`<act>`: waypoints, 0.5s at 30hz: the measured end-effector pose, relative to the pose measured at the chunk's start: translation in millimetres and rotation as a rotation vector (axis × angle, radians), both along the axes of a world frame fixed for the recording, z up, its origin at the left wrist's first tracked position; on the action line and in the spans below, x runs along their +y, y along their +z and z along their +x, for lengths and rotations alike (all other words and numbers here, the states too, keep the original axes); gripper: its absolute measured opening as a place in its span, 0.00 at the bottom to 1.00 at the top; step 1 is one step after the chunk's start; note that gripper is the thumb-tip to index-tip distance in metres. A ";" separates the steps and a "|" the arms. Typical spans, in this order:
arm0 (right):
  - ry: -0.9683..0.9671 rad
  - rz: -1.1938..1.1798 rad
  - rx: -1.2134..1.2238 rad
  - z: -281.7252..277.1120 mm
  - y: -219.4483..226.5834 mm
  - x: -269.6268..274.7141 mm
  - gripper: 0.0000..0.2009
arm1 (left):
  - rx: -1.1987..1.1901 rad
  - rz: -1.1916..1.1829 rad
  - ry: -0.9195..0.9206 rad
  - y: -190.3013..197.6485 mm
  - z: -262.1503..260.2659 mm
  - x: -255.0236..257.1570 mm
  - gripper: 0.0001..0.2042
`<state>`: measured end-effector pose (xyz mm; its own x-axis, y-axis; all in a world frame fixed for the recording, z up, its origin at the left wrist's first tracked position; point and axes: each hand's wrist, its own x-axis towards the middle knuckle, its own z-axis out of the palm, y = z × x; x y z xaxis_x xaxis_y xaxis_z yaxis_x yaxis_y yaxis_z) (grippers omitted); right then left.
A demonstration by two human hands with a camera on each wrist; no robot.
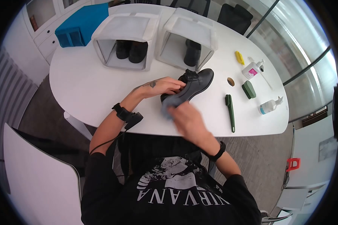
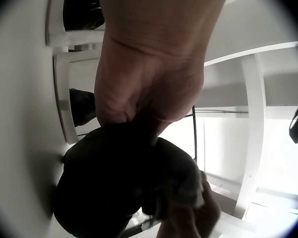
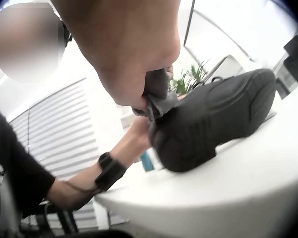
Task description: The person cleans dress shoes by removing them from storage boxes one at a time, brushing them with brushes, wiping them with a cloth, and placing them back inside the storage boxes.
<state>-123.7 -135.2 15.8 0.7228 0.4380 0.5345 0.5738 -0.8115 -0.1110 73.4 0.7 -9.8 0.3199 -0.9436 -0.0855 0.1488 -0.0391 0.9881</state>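
A black lace-up shoe [image 1: 199, 83] is held tilted over the white table, toe pointing to the far right. My left hand [image 1: 164, 86] grips it at the ankle opening, with the fingertips inside the collar. Bunched in my right hand [image 1: 190, 119] is a grey cloth [image 1: 169, 102], which lies against the heel and side of the shoe. The right hand looks blurred in the head view. From the right wrist, the cloth [image 3: 161, 105] shows between thumb and fingers at the heel, beside the sole [image 3: 186, 148]. The left wrist view shows the shoe [image 2: 99, 183] as a dark shape.
Two light grey shoe boxes [image 1: 125, 28] [image 1: 187, 28] with black shoes inside stand behind, beside a blue case [image 1: 82, 24]. On the right lie a green long-handled brush [image 1: 230, 112], a green scrub brush [image 1: 248, 90], a yellow object [image 1: 239, 57] and two white bottles [image 1: 252, 69] [image 1: 269, 106].
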 end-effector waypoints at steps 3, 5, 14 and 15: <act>0.060 -0.140 0.034 -1.7 -16.3 8.8 0.23 | 0.065 -0.096 -0.047 -0.6 -0.5 1.0 0.23; 0.033 -0.116 0.029 1.5 -7.8 -7.5 0.26 | 0.068 -0.112 -0.068 2.1 -1.7 -0.1 0.24; -0.314 0.164 0.005 -4.8 9.2 -49.3 0.23 | -0.398 -0.006 -0.092 8.5 4.3 4.4 0.29; -0.324 0.161 0.028 -7.8 4.6 -50.2 0.21 | -0.478 0.018 -0.069 12.3 1.2 8.2 0.28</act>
<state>-131.5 -185.4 20.3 0.8260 0.0954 0.5556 0.2841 -0.9217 -0.2641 74.5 8.9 2.5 0.2636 -0.9638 0.0393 -0.3255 -0.0505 0.9442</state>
